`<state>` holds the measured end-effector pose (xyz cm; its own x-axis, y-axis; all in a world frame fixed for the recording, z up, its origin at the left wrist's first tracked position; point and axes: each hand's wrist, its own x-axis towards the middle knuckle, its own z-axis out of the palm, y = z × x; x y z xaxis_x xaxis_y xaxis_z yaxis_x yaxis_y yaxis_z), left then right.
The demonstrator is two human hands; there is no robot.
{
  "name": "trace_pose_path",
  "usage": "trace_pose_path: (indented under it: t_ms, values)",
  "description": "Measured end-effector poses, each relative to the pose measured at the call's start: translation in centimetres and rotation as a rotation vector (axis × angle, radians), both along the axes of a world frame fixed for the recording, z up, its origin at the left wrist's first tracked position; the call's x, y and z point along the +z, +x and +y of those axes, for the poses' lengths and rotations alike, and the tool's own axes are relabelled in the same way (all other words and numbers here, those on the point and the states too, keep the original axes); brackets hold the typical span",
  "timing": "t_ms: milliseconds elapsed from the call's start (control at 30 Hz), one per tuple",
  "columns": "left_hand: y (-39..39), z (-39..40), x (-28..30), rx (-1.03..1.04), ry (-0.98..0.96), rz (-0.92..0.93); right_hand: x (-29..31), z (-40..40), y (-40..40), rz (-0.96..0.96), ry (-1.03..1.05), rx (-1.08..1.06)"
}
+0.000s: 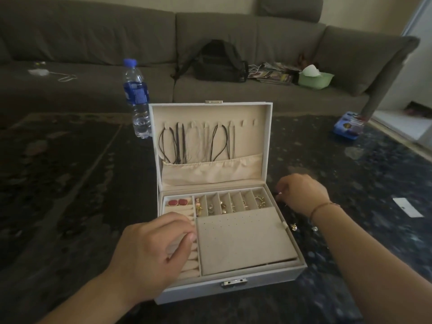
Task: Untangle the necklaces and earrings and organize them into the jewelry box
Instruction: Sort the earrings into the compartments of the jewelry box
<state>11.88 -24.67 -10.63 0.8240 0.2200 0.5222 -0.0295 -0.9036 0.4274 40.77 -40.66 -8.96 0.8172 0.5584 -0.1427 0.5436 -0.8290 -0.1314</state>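
While its lid stands upright, the white rectangular jewelry box [261,280] with beige velvet lining sits mid dark speckled stone tabletop [374,183]. Dark cord necklaces [174,143] hang inside the lid at 12 o'clock. Left hand [154,249]: grip curled over ring rolls, contents unclear. Right hand [301,195], 3 o'clock: grip pinches small earring [279,193].

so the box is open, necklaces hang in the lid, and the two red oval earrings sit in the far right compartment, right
Not quite. The jewelry box is open and the necklaces do hang in its lid, but the two red oval earrings sit in the far left compartment, at the top of the ring-roll section. The far right compartment holds gold pieces instead. The head view shows this.
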Motion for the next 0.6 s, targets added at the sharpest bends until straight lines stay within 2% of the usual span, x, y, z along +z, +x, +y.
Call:
trace_pose_path:
  t_ms: [100,300,467,600]
  values:
    - [-0.1,-0.1,0.2,0.018,0.016,0.025,0.3,0.2,0.2,-0.011,0.000,-0.003]
    - [-0.6,0.4,0.6,0.160,-0.031,0.033,4.4,0.9,-2.6,0.039,0.386,0.125]
    - [-1.0,1.8,0.4,0.284,-0.077,0.059,6.4,1.9,-6.5,-0.037,0.489,0.208]
    - [-0.8,1.4,0.7,0.259,-0.144,0.092,7.1,3.4,-10.9,0.383,0.671,0.320]
